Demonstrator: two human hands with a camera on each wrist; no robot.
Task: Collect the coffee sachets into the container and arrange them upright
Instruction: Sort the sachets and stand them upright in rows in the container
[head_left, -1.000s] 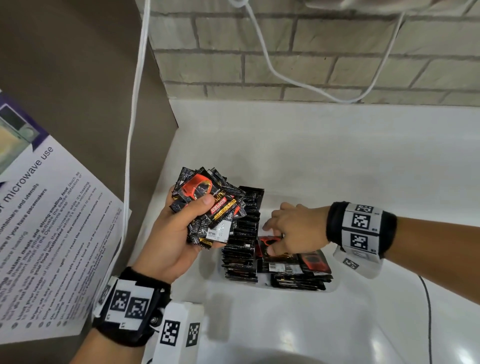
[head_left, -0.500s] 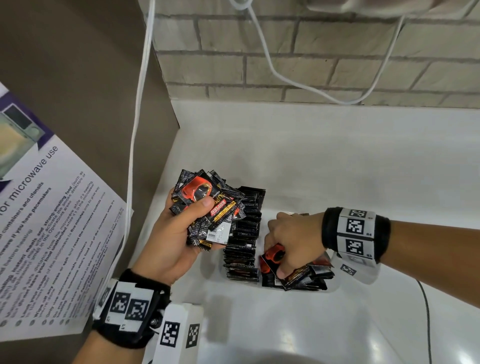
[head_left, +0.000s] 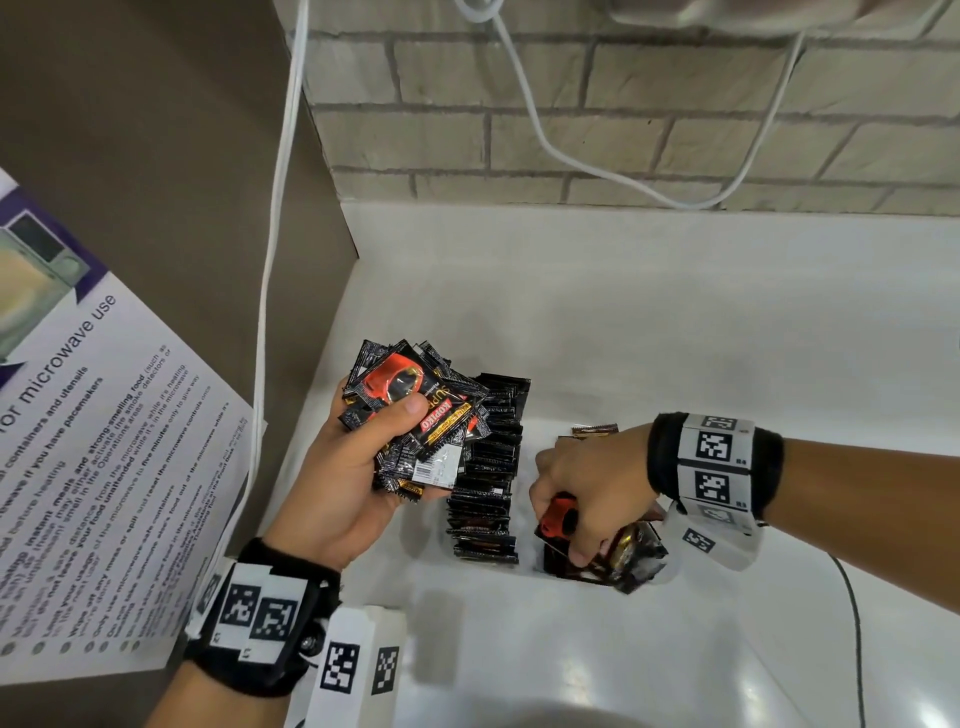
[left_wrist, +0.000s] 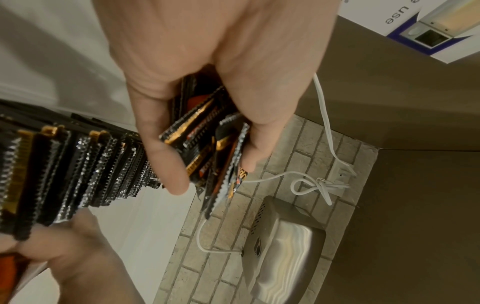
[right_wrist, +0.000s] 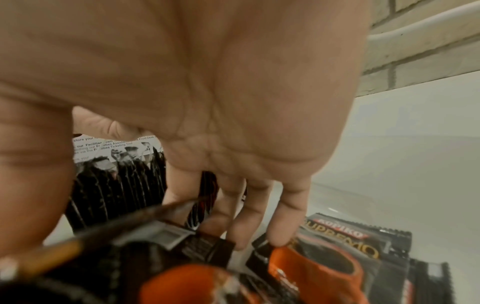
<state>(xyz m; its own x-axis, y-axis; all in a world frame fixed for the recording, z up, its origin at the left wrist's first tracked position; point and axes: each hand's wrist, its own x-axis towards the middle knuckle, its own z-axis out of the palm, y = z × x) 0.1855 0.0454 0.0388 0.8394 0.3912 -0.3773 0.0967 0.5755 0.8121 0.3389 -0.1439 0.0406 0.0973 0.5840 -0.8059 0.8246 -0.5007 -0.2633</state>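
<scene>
The step in hand is gathering: loose sachets are being collected and turned on edge beside the row (head_left: 488, 467) that already stands upright. The left hand (head_left: 343, 478) holds a bundle (head_left: 415, 415) of sachets, thumb across the front face and fingers (left_wrist: 166, 156) curled round the back, so the bundle fans out above the fingertips and overlaps the far end of the row. The right hand (head_left: 587, 499) is lowered onto a heap (head_left: 618, 556) of sachets lying just right of the row; its fingers (right_wrist: 283, 222) are curled round several of them, thumb on the near side, with one orange-printed sachet (head_left: 558, 519) showing between thumb and forefinger. More sachets lie flat under and beyond the fingertips in the right wrist view. The container itself cannot be made out clearly; a pale edge shows round the heap, but whether it is a clear wall or the white worktop (head_left: 675, 322) cannot be told. Judgement: the task is well along, with one full row standing and two handfuls left to place. The next move calls for lifting the gripped sachets clear of the flat ones, squaring their edges, and setting them on edge against the row without toppling it. The left bundle is uneven and needs aligning before it goes in. A slack grip would probably shed the slippery foil packets.
</scene>
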